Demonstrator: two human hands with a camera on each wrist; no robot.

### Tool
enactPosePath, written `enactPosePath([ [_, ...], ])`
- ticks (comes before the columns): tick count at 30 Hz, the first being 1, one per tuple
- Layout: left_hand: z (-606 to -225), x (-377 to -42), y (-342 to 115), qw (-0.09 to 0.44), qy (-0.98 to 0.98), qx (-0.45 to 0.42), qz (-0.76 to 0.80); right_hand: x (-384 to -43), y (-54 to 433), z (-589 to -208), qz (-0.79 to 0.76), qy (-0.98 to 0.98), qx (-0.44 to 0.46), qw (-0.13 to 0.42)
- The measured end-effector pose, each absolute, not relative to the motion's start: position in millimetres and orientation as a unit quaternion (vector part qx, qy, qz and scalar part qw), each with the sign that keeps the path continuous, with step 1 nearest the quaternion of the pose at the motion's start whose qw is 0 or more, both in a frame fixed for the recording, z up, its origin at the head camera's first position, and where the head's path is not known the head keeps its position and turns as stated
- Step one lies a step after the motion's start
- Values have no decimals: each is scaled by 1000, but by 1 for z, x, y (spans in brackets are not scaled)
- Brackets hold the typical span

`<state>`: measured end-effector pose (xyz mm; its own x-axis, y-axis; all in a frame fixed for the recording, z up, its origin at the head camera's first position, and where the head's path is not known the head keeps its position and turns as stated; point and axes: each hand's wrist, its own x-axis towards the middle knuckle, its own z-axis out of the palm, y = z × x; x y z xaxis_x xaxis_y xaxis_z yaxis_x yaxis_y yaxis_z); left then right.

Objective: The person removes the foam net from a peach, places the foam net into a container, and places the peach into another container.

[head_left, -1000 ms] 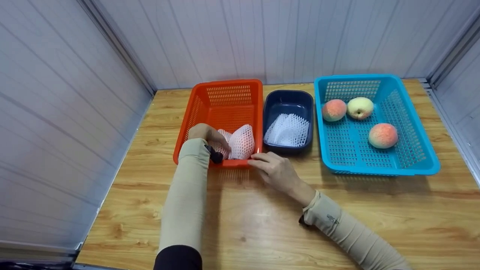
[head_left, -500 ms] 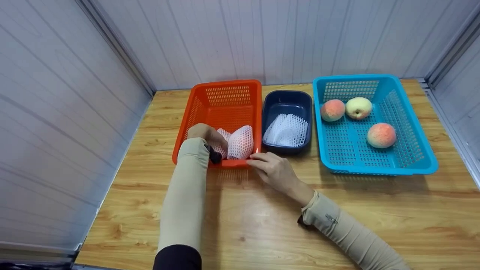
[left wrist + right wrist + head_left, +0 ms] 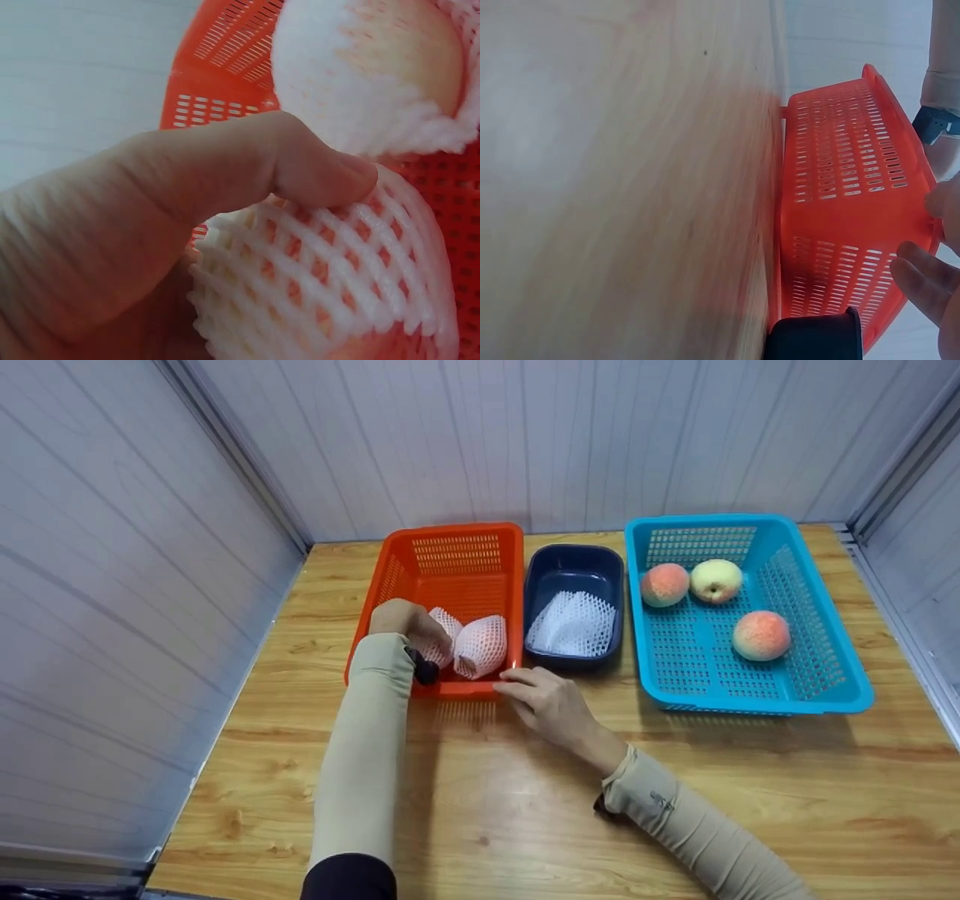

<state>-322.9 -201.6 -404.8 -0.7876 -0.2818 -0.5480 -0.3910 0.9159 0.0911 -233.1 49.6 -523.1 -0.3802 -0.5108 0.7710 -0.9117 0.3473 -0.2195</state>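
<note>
In the head view my left hand [image 3: 405, 622] reaches into the front of the orange basket [image 3: 454, 529] and grips a peach in a white foam net [image 3: 446, 622]. The left wrist view shows my thumb [image 3: 330, 169] lying across that netted peach [image 3: 322, 270]; the other fingers are hidden. Another netted peach [image 3: 481, 646] lies just to its right, with part of its skin bare. My right hand [image 3: 551, 706] holds the basket's front right corner. Its fingers [image 3: 926, 277] press the outer wall under the rim in the right wrist view.
Beside the orange basket stands a dark blue bin [image 3: 575, 553] with white foam nets [image 3: 574, 624] in it. Farther right, a turquoise basket [image 3: 712, 645] holds three unwrapped peaches, one a pink peach [image 3: 761, 636]. Panel walls [image 3: 480, 450] enclose the wooden table [image 3: 510, 810].
My left hand has shifted slightly back and left with its netted peach. The other netted peach has tipped, so its net's opening faces forward. My right hand keeps its hold on the rim.
</note>
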Motion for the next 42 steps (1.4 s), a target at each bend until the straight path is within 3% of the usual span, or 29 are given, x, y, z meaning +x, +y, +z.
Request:
enactPosePath([
  [6,-389,-325,-193,302,921,-216,121,-233,51,-524,333,-764,464,302],
  [13,-376,-328,-190,331,930,-139,76,-231,51,-525,331,-764,463,306],
  [25,-355,-309,-173,233,967,-25,102,-227,54,-515,318,-788,456,265],
  [36,-351,-294,-147,148,972,92,157,-215,68,-507,279,-824,459,181],
  [42,-347,-287,-139,122,969,134,168,-205,78,-495,255,-822,475,184],
])
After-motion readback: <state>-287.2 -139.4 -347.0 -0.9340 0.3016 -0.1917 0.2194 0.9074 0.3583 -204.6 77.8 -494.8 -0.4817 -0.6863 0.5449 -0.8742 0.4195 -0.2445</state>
